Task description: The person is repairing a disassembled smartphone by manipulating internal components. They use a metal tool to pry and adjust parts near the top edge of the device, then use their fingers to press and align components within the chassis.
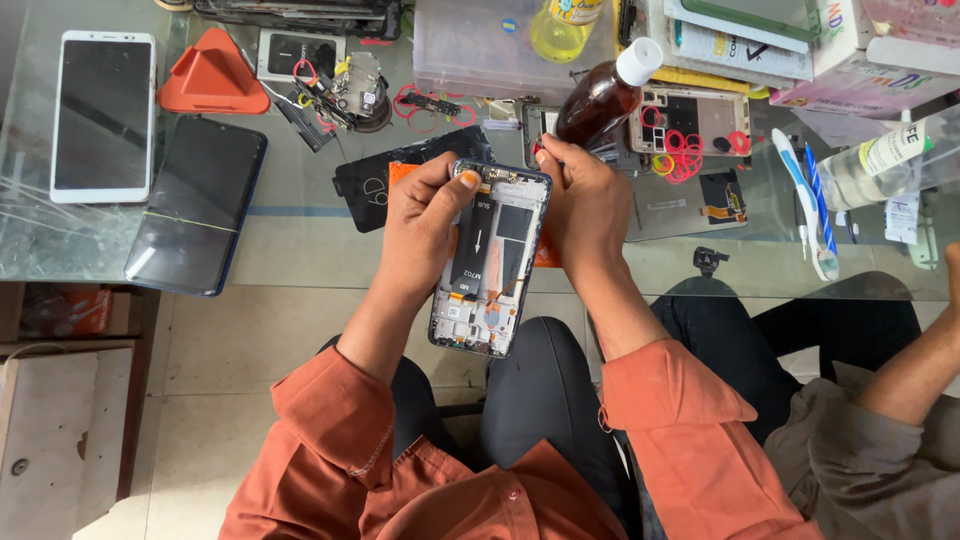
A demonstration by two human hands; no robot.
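Left hand [425, 215] grips the opened phone [490, 260] by its side above the lap, thumb pressed inside, while right hand [585, 200], fingers closed around the brown bottle [600, 100], should tip gently, dripping sparingly.

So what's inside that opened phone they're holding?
Inside the opened phone: a black battery, small boards and connectors below it. The left hand covers the upper left edge; the right hand holds a brown bottle.
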